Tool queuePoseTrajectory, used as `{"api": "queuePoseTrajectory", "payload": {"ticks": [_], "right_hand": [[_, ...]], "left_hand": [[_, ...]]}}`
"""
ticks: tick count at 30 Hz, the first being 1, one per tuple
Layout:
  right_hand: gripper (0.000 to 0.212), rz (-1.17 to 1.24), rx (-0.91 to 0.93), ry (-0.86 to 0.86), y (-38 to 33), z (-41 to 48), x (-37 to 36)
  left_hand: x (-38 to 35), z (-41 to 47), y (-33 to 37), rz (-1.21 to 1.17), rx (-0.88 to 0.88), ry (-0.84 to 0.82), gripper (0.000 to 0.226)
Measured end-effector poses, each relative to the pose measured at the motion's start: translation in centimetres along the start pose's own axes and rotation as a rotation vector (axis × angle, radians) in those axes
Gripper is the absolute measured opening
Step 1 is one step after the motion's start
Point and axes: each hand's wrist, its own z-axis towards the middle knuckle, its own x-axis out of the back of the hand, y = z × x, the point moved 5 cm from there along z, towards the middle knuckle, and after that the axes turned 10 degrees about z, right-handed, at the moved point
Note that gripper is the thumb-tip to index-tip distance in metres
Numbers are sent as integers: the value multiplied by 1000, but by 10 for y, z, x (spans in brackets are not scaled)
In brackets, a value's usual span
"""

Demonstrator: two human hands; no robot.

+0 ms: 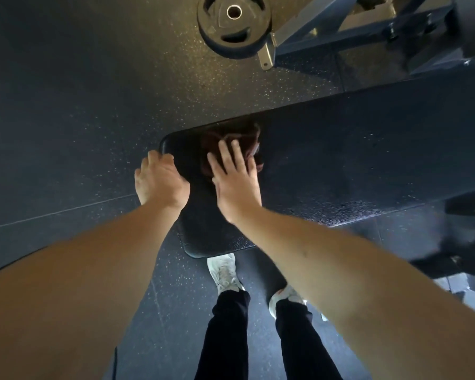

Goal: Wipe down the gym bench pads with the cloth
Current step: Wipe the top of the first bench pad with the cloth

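Right hand (235,185) is flat, fingers spread, pressing the dark red cloth (247,134) onto the bench pad (340,165) near its end. Left hand (159,182) grips the pad's end edge. Looks mid-wipe, and the long stretch is probably still to do.

both forearms (93,270) are bare as far as they show. black trousers (231,333) cover the legs, narrowing at the ankles. white lace-up trainers (225,272) on the feet, just below the near edge of the counter (340,160).
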Motion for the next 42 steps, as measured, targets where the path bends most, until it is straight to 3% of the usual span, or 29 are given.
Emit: {"api": "queuePoseTrajectory", "payload": {"ticks": [3,6,10,12,16,19,25,31,35,39,42], "right_hand": [[65,76,-8,-74,0,-66,-24],[62,70,-50,-109,27,-76,-13],[60,-25,-401,34,116,-28,50],[59,-68,-505,26,150,-9,80],[60,-184,-410,25,150,-17,88],[59,-168,-309,92,118,-63,62],[58,-110,-208,18,113,-111,29],[57,-7,-454,148,225,-96,81],[60,64,-585,178,231,-96,85],[58,18,-441,225,184,-127,51],[65,-2,-309,140,163,-151,30]], "left_hand": [[3,-5,18,-10,-26,12,42],[6,-11,43,-35,-70,10,41],[7,-16,78,-60,-118,14,38],[6,-17,93,-55,-145,23,37],[-1,-24,118,-60,-196,8,39],[0,-32,138,-65,-248,15,37],[-1,-42,169,-35,-309,1,37],[-4,-51,197,-22,-394,-31,37],[-7,-61,214,10,-468,-29,39],[-8,-72,231,38,-530,-21,40],[-11,-80,240,69,-544,-27,40]]}}
